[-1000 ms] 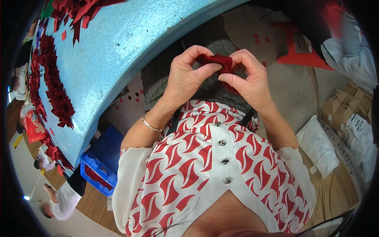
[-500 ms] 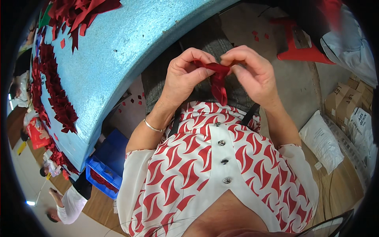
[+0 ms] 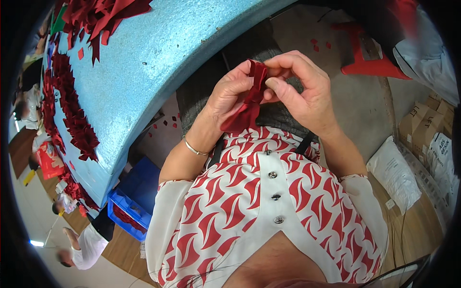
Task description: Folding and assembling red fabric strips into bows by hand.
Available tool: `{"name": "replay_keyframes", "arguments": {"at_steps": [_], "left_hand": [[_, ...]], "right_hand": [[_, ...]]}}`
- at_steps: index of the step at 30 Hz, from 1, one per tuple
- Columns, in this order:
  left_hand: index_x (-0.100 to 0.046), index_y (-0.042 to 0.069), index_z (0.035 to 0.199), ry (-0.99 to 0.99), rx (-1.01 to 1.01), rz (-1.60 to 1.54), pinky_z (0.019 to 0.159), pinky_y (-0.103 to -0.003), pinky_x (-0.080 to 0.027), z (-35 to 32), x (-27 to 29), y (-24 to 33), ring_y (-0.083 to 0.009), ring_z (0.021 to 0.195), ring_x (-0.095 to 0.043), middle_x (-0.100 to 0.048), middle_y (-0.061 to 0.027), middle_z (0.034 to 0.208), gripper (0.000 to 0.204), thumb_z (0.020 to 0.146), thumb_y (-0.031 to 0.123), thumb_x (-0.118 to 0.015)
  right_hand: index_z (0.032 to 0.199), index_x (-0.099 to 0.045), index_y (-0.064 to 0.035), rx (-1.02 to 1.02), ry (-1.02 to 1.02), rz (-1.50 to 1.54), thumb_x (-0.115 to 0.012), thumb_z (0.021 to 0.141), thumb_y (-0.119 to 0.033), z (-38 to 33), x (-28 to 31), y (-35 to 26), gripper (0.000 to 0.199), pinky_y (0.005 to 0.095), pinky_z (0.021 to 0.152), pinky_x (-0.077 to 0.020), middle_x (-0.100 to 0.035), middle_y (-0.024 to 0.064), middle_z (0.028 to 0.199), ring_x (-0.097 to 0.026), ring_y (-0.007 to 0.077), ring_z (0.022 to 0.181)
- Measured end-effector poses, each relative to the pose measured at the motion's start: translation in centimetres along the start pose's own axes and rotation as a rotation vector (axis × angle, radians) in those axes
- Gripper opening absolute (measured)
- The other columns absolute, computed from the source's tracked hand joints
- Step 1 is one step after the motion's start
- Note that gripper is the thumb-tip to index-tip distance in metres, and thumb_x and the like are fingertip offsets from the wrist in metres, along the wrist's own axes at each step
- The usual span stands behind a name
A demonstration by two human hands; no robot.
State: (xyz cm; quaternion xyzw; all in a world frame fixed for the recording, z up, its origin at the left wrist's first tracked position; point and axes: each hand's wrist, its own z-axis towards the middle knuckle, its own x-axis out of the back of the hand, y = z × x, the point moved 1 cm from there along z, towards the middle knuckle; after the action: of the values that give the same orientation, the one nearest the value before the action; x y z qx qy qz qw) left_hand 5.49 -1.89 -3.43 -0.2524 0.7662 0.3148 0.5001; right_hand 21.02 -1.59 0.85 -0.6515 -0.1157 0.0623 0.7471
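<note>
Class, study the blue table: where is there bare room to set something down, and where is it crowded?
Free: a broad patch of the table, bordered by the inner red row, the red pile and the curved near edge, with only small specks on it. Crowded: the left side and the pile's corner.

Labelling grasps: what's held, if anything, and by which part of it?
Red cloth, by its folded upper part: left hand grips its left side. Right hand is at its right edge; whether it pinches can't be told.
</note>
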Motion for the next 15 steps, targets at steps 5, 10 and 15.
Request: {"name": "replay_keyframes", "arguments": {"at_steps": [5, 10, 15], "left_hand": [[-0.050, 0.001, 0.101, 0.160, -0.249, 0.333, 0.074, -0.029, -0.050, -0.8, -0.1, 0.2, -0.0159, 0.080, -0.058, -0.058, -0.0083, 0.093, 0.021, 0.081, 0.000, -0.054], [-0.050, 0.002, 0.098, 0.223, -0.347, 0.532, 0.073, -0.024, -0.048, -1.7, -0.1, 0.6, -0.0132, 0.081, -0.057, -0.057, -0.0067, 0.093, 0.017, 0.081, -0.003, -0.053], [-0.049, 0.000, 0.095, 0.273, -0.418, 0.689, 0.070, -0.027, -0.052, -2.2, 0.3, 0.7, -0.0170, 0.076, -0.060, -0.060, -0.0094, 0.087, 0.014, 0.082, -0.002, -0.054]], "right_hand": [[0.091, -0.056, 0.0039, 0.007, 0.029, -0.122, -0.056, 0.077, 0.004, 0.1, -0.7, -0.1, 0.015, 0.0228, 0.061, -0.0454, -0.056, 0.0075, 0.081, -0.056, 0.0117, 0.067], [0.087, -0.055, 0.0048, 0.102, 0.021, -0.256, -0.055, 0.075, 0.004, 0.1, -1.2, -0.1, 0.012, 0.0224, 0.062, -0.0467, -0.056, 0.0080, 0.079, -0.057, 0.0121, 0.067], [0.087, -0.054, 0.0048, 0.035, -0.009, -0.210, -0.054, 0.078, 0.003, -0.3, -1.5, 0.4, 0.009, 0.0224, 0.065, -0.0472, -0.056, 0.0069, 0.081, -0.057, 0.0115, 0.071]]}}
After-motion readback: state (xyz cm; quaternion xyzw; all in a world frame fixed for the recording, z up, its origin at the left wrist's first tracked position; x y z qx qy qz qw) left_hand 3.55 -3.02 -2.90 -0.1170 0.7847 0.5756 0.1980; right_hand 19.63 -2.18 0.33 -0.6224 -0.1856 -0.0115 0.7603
